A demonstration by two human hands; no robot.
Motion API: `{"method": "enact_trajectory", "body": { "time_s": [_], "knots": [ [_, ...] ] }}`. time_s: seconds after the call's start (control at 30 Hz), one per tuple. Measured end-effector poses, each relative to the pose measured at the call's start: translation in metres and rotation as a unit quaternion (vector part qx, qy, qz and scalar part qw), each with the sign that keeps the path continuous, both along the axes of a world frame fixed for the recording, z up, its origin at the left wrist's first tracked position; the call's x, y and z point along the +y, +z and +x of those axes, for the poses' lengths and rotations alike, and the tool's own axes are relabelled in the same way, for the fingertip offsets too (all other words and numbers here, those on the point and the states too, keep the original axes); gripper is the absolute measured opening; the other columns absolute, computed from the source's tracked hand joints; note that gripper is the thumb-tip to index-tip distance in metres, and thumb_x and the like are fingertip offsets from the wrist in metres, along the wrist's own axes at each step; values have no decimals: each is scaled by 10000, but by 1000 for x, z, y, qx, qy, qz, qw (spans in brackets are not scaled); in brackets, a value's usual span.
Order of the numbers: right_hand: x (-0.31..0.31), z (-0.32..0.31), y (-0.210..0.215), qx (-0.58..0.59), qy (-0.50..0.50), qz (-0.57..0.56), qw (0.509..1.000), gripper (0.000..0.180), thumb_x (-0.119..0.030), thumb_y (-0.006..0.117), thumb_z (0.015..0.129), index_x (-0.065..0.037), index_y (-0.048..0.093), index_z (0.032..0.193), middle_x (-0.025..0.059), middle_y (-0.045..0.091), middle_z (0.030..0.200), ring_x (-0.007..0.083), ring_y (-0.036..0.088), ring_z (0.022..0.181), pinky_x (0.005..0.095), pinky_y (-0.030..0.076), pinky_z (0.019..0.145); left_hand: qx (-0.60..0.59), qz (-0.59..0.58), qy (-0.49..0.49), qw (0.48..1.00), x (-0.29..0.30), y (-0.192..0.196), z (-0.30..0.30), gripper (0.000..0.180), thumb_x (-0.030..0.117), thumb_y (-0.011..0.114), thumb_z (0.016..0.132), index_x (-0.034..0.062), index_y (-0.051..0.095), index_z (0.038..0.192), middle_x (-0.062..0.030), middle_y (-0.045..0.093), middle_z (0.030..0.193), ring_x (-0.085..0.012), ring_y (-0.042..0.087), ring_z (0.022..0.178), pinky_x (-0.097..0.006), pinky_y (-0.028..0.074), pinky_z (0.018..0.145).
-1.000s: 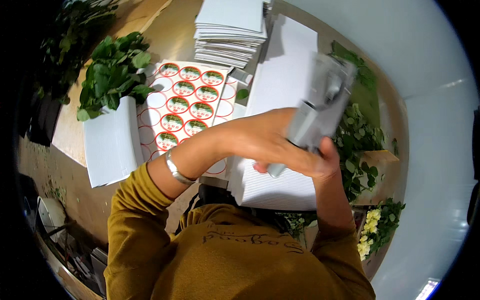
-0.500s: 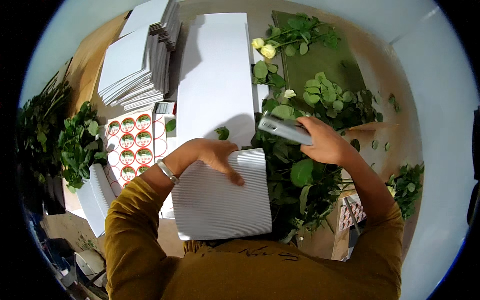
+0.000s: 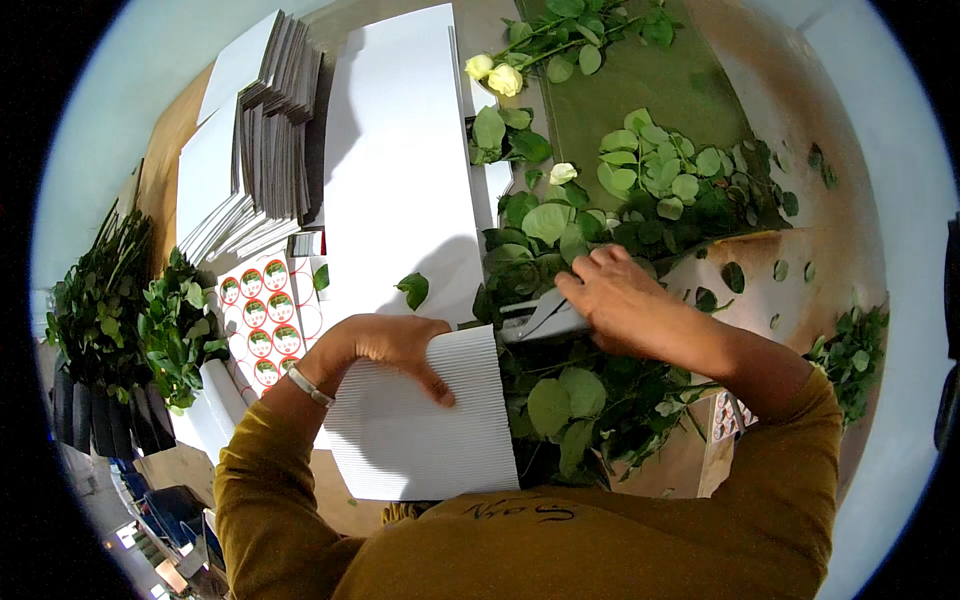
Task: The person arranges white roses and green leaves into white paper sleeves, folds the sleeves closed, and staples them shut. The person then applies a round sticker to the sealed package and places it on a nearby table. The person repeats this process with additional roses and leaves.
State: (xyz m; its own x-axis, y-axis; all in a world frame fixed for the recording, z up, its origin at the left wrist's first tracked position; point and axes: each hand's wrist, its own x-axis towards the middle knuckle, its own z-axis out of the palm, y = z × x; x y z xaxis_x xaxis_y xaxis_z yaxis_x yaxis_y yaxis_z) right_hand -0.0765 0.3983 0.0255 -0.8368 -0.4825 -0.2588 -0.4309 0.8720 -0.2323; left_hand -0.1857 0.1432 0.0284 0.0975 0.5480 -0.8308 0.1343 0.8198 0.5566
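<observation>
The ribbed card (image 3: 420, 440) lies folded before the person's waist. The left hand (image 3: 398, 343) clasps its top edge, thumb on the ribbed face, other fingers mostly hidden. The right hand (image 3: 622, 300) has its fingers curled round a grey stapler (image 3: 545, 322), nose at the card's right edge; whether they touch, I cannot tell. Leaves (image 3: 568, 405) lie right, white sheets (image 3: 400, 130) beyond, stickers (image 3: 257, 315) left, and two roses (image 3: 505, 80) farther off.

Two hands (image 3: 402, 342) (image 3: 622, 302), one stapler (image 3: 556, 320), probably three pale blooms (image 3: 507, 80)
</observation>
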Motion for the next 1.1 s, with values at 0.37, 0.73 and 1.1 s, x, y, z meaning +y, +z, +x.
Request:
{"method": "enact_trajectory", "body": {
  "time_s": [0.37, 0.73, 1.1],
  "knots": [
    [-13, 2, -9, -5, 25, -68, 997, 470, -72, 621, 594, -3, 463, 1031, 134, 473, 894, 305, 481, 903, 418, 346, 855, -33, 10, 44, 998, -5, 2, 5, 756, 307, 815, 562, -23, 462, 1144, -159, 589, 1013, -256, 590, 899, -338, 485, 778],
    [-9, -13, -51, -121, -4, -87, 989, 398, -132, 673, 617, -25, 426, 910, 165, 528, 841, 363, 554, 765, 426, 464, 664, -70, 40, 44, 996, -4, 2, 2, 727, 301, 803, 570, -21, 479, 1136, -161, 601, 1002, -269, 586, 913, -367, 471, 809],
    [7, 58, 129, 153, -323, -153, 921, 514, -41, 641, 697, -25, 455, 1176, 150, 498, 1139, 259, 500, 1028, 397, 437, 831, -77, 185, -7, 980, -32, -17, -19, 641, 306, 790, 591, -54, 548, 1063, -189, 605, 996, -282, 583, 908, -352, 469, 798]
  ]
}}
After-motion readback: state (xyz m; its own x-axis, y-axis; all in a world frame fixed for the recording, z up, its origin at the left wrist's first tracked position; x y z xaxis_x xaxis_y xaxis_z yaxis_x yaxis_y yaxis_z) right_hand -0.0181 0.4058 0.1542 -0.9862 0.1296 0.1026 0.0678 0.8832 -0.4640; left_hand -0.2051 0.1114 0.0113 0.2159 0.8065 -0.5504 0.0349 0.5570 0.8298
